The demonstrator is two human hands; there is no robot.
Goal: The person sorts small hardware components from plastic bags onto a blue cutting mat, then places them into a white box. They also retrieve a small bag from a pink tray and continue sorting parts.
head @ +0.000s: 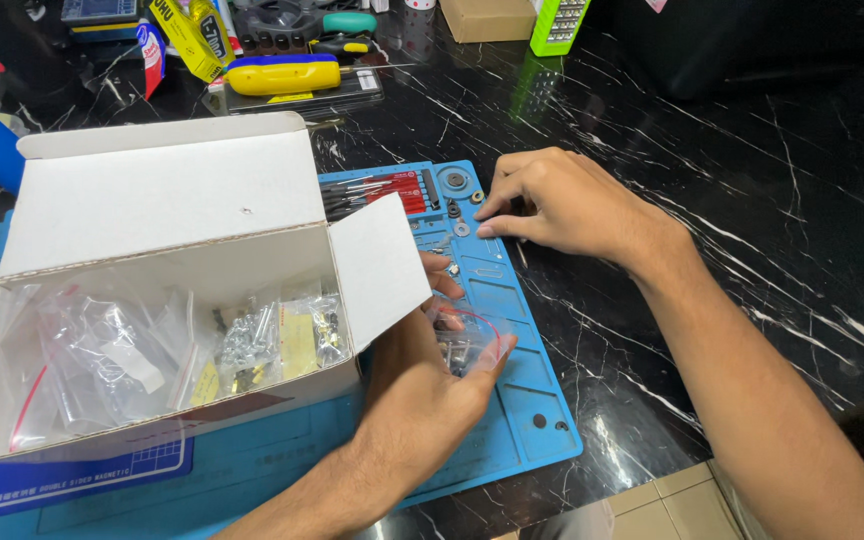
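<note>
Our left hand clamps a small clear bag upright, mouth open. Our right hand, unclenched, fingertips pressing tiny parts against the blue mat, right of the open box.

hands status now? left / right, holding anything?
Left hand: closed on a small clear plastic bag of parts.
Right hand: holding nothing visible, fingertips down on the blue mat.

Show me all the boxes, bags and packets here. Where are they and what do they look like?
White cardboard box: left, flaps open, holding clear bags of small metal parts.
Small clear bag: on the blue mat, held by the left hand.
Yellow packet: top left, tilted.
Brown carton: top middle.
Right hand: resting on the mat's small parts.
</note>
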